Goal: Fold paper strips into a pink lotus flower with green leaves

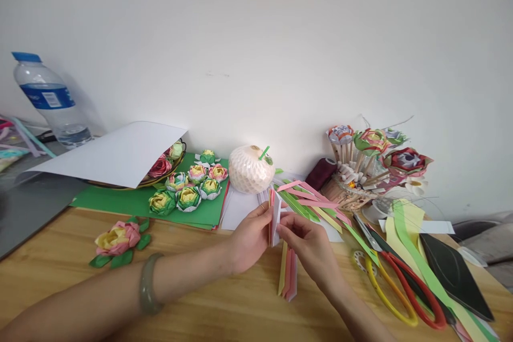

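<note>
My left hand (253,238) is closed around a small upright bundle of folded paper strips (276,219), white, pink and yellowish. From the other side, my right hand (302,238) pinches the white edge of the same bundle. On the table just below the hands lies another stack of folded strips (288,278) in yellow, pink and pale lilac. Behind the right hand, loose pink and green paper strips (308,197) are spread over white paper. A pink and yellow paper lotus (118,239) with green leaves rests left of my left forearm.
Several small paper lotuses (188,199) sit on green sheets (120,200). A white strawberry-shaped container (251,169) stands by the wall. Scissors (401,283), a dark thread spool (321,172) and paper flowers on sticks (372,141) are at right; a water bottle (52,104) is far left.
</note>
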`<action>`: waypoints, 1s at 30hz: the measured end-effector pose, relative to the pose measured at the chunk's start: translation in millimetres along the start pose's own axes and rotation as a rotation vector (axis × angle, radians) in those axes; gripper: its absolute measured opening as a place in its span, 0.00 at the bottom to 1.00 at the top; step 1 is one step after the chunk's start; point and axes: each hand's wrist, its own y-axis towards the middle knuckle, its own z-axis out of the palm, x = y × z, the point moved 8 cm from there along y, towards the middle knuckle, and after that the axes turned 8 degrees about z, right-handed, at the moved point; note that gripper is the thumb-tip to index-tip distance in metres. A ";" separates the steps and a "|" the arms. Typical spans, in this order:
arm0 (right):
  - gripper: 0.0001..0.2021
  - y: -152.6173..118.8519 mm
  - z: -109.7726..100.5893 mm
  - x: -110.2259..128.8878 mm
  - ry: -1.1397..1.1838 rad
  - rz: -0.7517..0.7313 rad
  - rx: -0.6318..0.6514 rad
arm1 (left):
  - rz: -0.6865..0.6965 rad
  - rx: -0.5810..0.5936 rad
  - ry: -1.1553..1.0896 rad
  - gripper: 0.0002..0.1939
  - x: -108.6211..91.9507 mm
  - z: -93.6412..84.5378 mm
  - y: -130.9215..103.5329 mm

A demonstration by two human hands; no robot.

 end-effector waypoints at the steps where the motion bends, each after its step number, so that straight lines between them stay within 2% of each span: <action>1: 0.13 0.5 -0.7 -0.8 -0.001 0.010 -0.005 | -0.008 0.007 -0.015 0.12 0.7 1.0 -0.1; 6: 0.14 1.0 -8.2 -1.9 0.021 0.046 -0.046 | -0.008 0.040 -0.047 0.10 -0.2 5.7 -0.2; 11: 0.16 1.2 -9.3 -4.1 0.007 0.077 -0.028 | -0.002 0.067 0.048 0.12 -1.1 6.7 -2.5; 18: 0.15 -2.2 -12.1 4.8 -0.088 -0.022 -0.040 | -0.037 0.026 0.119 0.15 3.1 -0.7 -2.2; 25: 0.13 1.5 -5.7 -1.9 -0.140 0.009 0.016 | 0.001 0.131 0.111 0.13 0.6 9.6 -3.5; 28: 0.12 1.2 -5.6 -5.2 -0.213 0.001 -0.029 | 0.004 0.158 0.119 0.13 0.3 14.3 -5.9; 30: 0.12 -0.7 -7.7 -4.9 -0.340 -0.026 -0.107 | 0.009 0.166 0.136 0.13 0.2 15.4 -7.2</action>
